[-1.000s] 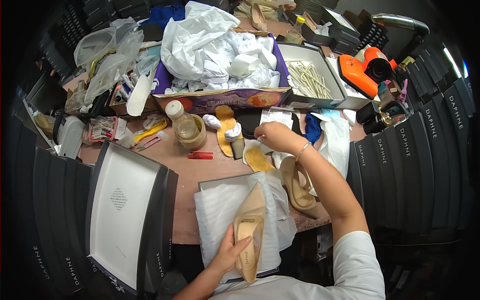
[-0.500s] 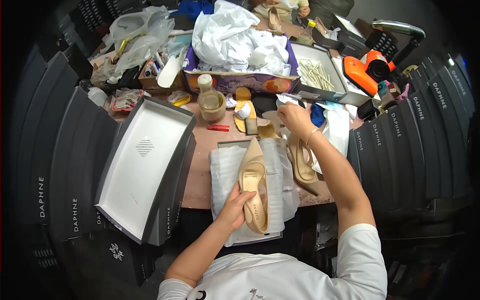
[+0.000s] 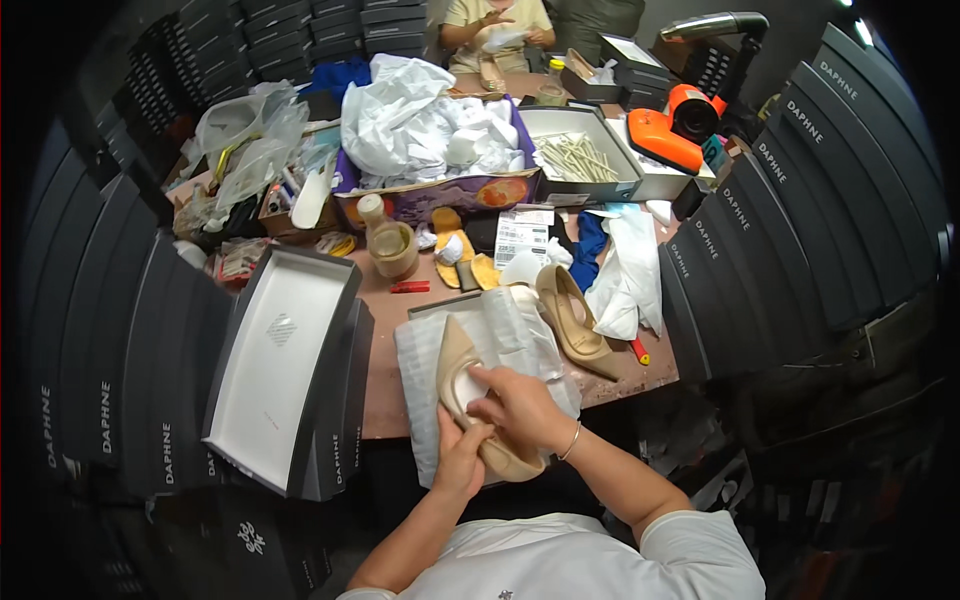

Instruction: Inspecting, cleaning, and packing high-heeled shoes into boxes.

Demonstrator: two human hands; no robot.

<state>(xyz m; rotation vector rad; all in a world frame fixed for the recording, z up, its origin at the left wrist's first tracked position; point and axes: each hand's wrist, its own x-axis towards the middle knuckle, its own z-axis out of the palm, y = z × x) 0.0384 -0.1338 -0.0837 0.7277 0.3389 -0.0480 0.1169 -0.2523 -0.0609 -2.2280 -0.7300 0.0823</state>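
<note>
A beige pointed-toe slingback shoe (image 3: 458,350) is in my left hand (image 3: 461,455), whose fingers and thumb wrap round its side. My right hand (image 3: 520,408) reaches into the shoe's opening with bent fingers, close to a whitish patch on the insole. Whether its fingertips pinch something small is hidden. Beneath both hands lies white wrapping paper (image 3: 415,375) over a shoe box. The matching beige shoe (image 3: 580,335) rests on the table to the right, toe toward me.
An open grey box lid (image 3: 275,370) leans at left. Behind are a glue bottle (image 3: 390,245), a purple carton (image 3: 440,200) of crumpled paper, a box of white sticks (image 3: 580,155) and an orange device (image 3: 670,135). Dark shoe boxes (image 3: 770,230) flank both sides. Another person (image 3: 497,30) sits opposite.
My right hand has come from the far side of the table into the held shoe. The shoe has tilted and shifted slightly left. The view has also moved.
</note>
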